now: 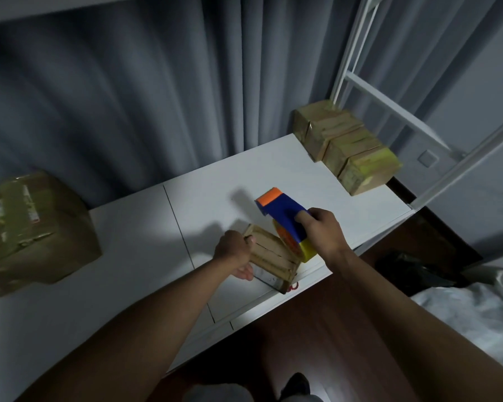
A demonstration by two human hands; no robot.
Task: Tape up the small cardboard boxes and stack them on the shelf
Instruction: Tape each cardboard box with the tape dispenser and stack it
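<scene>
One large taped parcel lies at the far left of the white tabletop; four sealed small boxes stand in a row at the far right beside the white shelf frame. The small cardboard box sits at the near edge. The left hand grips its left side; hold it firm. The right hand is curled round the blue tape dispenser, whose yellow roll meets the box's right side. Judgement: draw the tape straight along the flap seam.
</scene>
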